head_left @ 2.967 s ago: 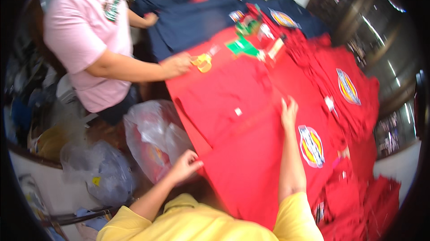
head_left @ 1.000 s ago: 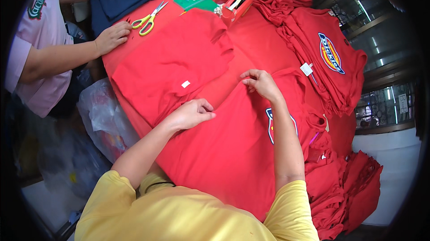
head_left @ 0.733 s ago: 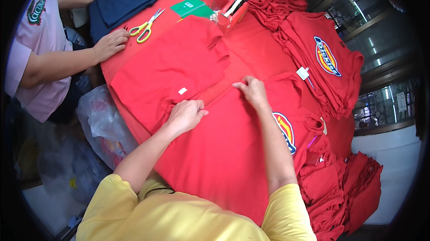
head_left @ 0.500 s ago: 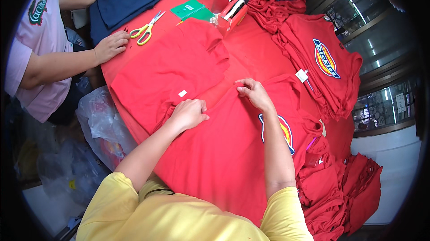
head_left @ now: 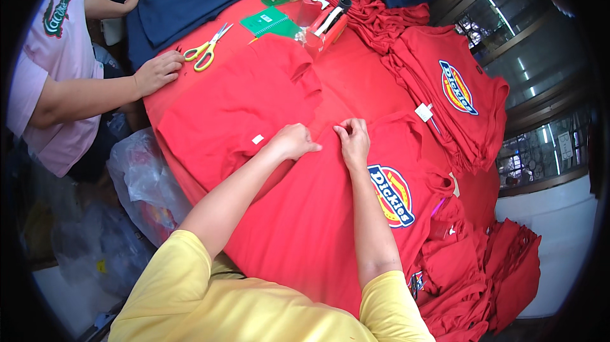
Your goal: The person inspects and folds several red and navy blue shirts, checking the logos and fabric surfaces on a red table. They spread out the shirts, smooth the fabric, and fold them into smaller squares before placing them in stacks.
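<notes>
Since the earlier frame, the bare left hand (head_left: 295, 142) has shifted toward the bare right hand (head_left: 354, 142), and the right forearm now uncovers the oval multicoloured patch (head_left: 391, 196). The soft, lightly rumpled red cloth shirt (head_left: 305, 227) lies before the person, long axis slanting up rightward, patched end pointing right. Right fingertips pinch its far edge; the left's curled grip I cannot tell. The right forearm crosses it. Beyond lie yellow-handled metal scissors (head_left: 212, 43) and a green spiral notebook (head_left: 270, 21).

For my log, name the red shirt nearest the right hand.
The front shirt, oval badge beside the right forearm; the white-labelled left shirt and badged right pile lie farther off.
</notes>
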`<move>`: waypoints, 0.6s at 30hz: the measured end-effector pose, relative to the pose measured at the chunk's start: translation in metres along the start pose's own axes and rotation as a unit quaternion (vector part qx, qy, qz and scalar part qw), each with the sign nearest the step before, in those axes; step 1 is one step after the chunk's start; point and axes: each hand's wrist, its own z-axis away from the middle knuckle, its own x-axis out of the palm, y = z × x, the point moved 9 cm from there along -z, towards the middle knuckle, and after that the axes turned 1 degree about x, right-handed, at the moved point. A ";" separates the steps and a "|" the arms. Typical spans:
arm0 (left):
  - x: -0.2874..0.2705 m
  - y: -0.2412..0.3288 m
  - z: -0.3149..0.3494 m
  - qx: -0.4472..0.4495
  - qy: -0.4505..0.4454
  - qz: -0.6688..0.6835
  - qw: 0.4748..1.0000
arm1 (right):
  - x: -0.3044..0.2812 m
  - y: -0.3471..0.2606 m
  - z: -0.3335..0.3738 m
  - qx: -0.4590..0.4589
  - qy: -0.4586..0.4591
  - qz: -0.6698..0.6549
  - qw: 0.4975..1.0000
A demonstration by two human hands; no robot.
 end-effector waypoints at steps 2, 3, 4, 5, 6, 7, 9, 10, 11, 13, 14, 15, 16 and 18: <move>0.001 0.005 -0.019 0.053 0.059 0.022 0.997 | 0.003 -0.002 -0.002 0.033 -0.037 -0.034 0.998; 0.006 0.007 -0.028 0.060 0.069 0.042 0.995 | 0.001 0.001 -0.001 0.055 -0.053 -0.048 0.996; 0.007 0.009 -0.034 0.064 0.083 0.063 0.992 | 0.001 -0.006 -0.003 0.022 -0.085 -0.017 0.996; 0.008 0.010 -0.040 0.069 0.097 0.083 0.989 | 0.000 -0.013 -0.005 -0.011 -0.116 0.015 0.993; 0.009 0.011 -0.045 0.081 0.121 0.089 0.985 | -0.001 -0.016 -0.005 -0.039 -0.145 0.049 0.987; 0.008 0.009 -0.046 0.077 0.130 0.116 0.982 | 0.000 -0.022 -0.004 -0.037 -0.193 0.111 0.974; 0.006 0.006 -0.044 0.074 0.142 0.165 0.973 | -0.002 -0.025 -0.005 -0.027 -0.281 0.234 0.930; 0.007 0.005 -0.043 0.062 0.142 0.183 0.971 | 0.000 -0.008 -0.007 -0.025 -0.309 0.252 0.917; 0.008 0.003 -0.041 0.050 0.142 0.202 0.968 | -0.010 0.001 -0.014 -0.011 -0.296 0.277 0.914; 0.004 0.001 -0.037 0.029 0.136 0.217 0.966 | -0.030 0.015 -0.028 0.016 -0.271 0.325 0.906; 0.002 0.000 -0.036 0.021 0.129 0.214 0.968 | -0.041 0.025 -0.036 0.037 -0.248 0.309 0.917; 0.002 0.000 -0.037 0.015 0.118 0.211 0.970 | -0.055 0.042 -0.042 0.062 -0.223 0.293 0.928; 0.007 0.004 -0.043 0.023 0.088 0.196 0.976 | -0.071 0.069 -0.047 0.036 -0.150 0.237 0.959; 0.007 0.005 -0.046 0.013 0.067 0.177 0.982 | -0.097 0.098 -0.051 0.020 0.018 0.172 0.985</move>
